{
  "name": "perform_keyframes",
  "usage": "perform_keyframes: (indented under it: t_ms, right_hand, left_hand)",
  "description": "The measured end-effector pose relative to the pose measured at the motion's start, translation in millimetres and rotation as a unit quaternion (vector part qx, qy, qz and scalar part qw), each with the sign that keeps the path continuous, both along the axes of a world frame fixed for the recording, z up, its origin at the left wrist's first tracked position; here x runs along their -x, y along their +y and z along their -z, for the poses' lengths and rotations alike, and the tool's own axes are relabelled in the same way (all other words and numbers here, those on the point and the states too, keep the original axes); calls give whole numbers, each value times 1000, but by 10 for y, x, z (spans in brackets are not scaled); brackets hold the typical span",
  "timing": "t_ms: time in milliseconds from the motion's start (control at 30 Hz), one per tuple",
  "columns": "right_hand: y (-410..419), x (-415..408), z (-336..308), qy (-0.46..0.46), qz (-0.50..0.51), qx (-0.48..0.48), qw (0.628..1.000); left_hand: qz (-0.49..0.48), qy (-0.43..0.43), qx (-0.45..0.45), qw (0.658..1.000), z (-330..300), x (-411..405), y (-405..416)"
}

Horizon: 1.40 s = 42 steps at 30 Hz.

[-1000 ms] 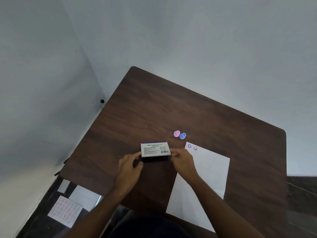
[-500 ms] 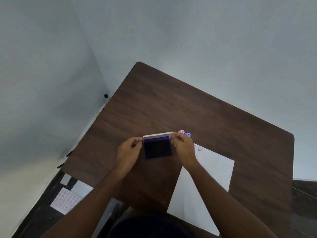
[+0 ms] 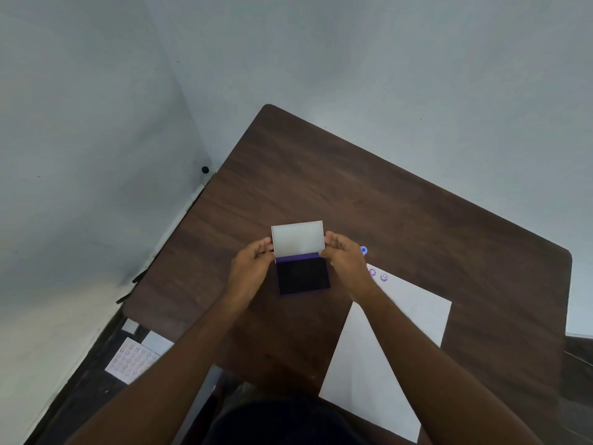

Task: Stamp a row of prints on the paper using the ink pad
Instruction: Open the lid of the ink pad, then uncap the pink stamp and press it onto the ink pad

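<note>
**Ink pad open between both hands, lid upright**

Head view. Dark wood table (image 3: 417, 203) set in the corner of pale walls. The ink pad (image 3: 303, 276) rests on the table near the middle, its dark purple inked face exposed and turned up. Its white lid (image 3: 297, 237) is swung up at the far edge, inner side facing the camera, hinged along a purple strip.

Left hand (image 3: 252, 271) sits against the left edge of the case, fingertips pinching the lower left corner of the lid. Right hand (image 3: 345, 263) mirrors it on the right edge, fingertips on the lower right corner of the lid. Both hands are closed on the lid; the pad lies directly between them, touching both. How firmly the lid is pinched cannot be judged.

White paper (image 3: 394, 342) lies just right of the pad, tilted, partly under the right forearm. Two purple prints (image 3: 378, 275) sit side by side at its far corner, just beyond the right wrist. A blue stamp (image 3: 363, 250) peeks out behind the right hand, off the paper, mostly hidden.

On the floor at lower left: a sheet with rows of pink dots (image 3: 131, 364).
</note>
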State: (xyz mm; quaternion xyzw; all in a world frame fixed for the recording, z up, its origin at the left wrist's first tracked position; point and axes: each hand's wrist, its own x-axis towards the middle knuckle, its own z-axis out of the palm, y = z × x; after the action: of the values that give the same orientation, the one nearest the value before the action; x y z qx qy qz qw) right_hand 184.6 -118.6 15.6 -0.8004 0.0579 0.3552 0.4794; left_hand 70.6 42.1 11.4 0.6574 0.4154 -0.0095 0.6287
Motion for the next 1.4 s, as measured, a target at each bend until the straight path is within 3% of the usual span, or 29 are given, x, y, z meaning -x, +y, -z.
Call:
perform_keyframes:
  t_ms: [433, 567, 633, 733, 800, 1100, 1400]
  right_hand:
    - [104, -68, 19, 7, -27, 27, 999]
    - [93, -55, -23, -23, -54, 36, 998]
    - [66, -66, -58, -72, -73, 57, 993]
    - [-11, -113, -127, -191, -68, 112, 973]
    - [-81, -184, -145, -263, -83, 147, 950]
    - [-313, -438, 51, -298, -257, 292, 871]
    - [-245, -428, 17, -295, -249, 271, 882]
  left_hand:
    - [-16, 9, 12, 1000, 126, -29, -30]
    - [21, 26, -3, 999, 175, -8, -42]
    - [60, 39, -57, 996, 178, 21, -49]
    - [124, 36, -212, 969, 179, 65, -72]
    - [149, 19, -251, 956, 168, 71, -114]
    - [172, -11, -238, 956, 17, -81, -318]
    - [178, -4, -216, 960, -92, -101, -363]
